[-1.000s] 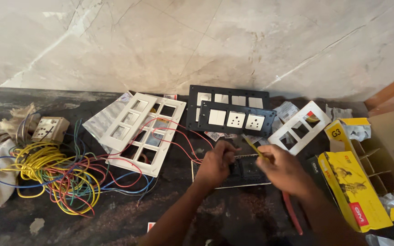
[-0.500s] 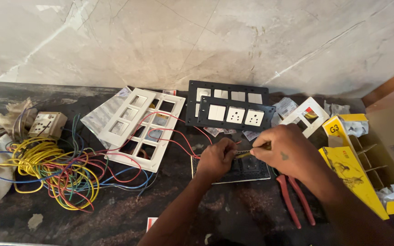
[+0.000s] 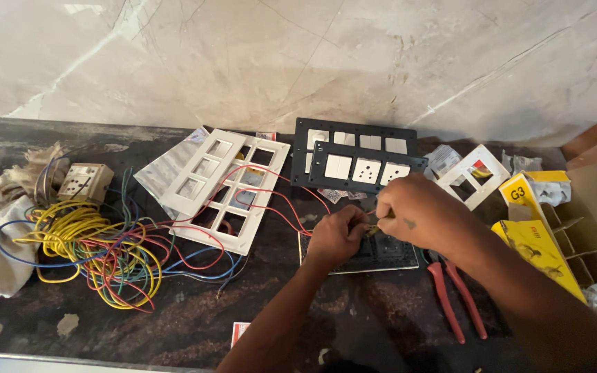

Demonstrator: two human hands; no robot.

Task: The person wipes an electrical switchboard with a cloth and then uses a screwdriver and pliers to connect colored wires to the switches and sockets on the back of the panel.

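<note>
Head view: left hand (image 3: 336,237) curled, fingers pressing on dark switch plate (image 3: 381,252) lying flat on worktop (image 3: 70,331). Right hand (image 3: 416,211) above it, fingers pinched around small yellow-handled tool (image 3: 373,228). Red pliers (image 3: 454,297) beside. Dark worktop, marble wall (image 3: 243,62).

A dark switch plate (image 3: 381,252) on the worktop (image 3: 381,311) is pinned by the left hand (image 3: 336,237); a small tool is gripped by the right hand (image 3: 416,211) above it. Red pliers (image 3: 454,298) lie just beside, tangled wires (image 3: 98,252) at left.
</note>
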